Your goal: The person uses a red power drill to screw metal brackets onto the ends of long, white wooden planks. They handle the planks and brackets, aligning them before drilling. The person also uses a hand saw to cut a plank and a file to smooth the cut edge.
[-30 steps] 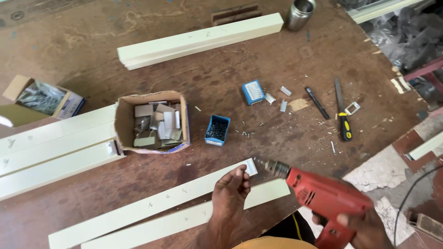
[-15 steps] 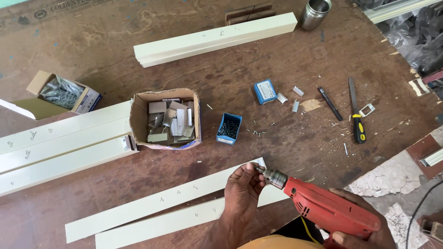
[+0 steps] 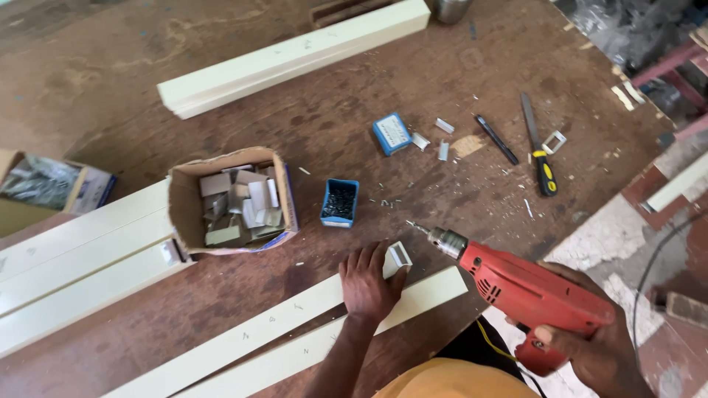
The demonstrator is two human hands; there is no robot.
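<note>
Left hand: the left hand (image 3: 366, 284) lies flat, palm down, fingers a little spread, pressing on the near strip (image 3: 251, 335) close to its right end. It grips nothing.
Right hand: the right hand (image 3: 597, 350) is wrapped around the handle of the drill (image 3: 527, 291) at the 4 o'clock corner of the view.
Drill: red body, metal chuck, bit pointing toward 10 o'clock. The tip hangs just right of the bracket (image 3: 399, 254), apart from it; whether it touches the bench (image 3: 110, 88) I cannot tell.
Bracket: a small pale piece at the strip's right end, just beside the left fingertips (image 3: 383, 250).
Strips: two long cream strips lie side by side, running from 7 o'clock up toward the centre; the second strip (image 3: 435, 287) ends nearer the drill.
Box: an open carton (image 3: 230, 200) of pale brackets stands at 10 o'clock from the left hand.
Tray: a small blue tray (image 3: 339, 203) of dark screws sits at 12 o'clock from the left hand, with loose screws beside it.
Blue pack: a small blue pack (image 3: 391, 133) lies farther up, at 12 o'clock.
Screwdriver: a yellow-and-black screwdriver (image 3: 540, 158) lies at 1 o'clock, a dark pen-like tool (image 3: 496, 139) just left of it.
Far beam: a cream beam (image 3: 295, 55) lies across the top, at 11 o'clock.
Left stack: more cream lengths (image 3: 81, 258) lie stacked at 9 o'clock.
</note>
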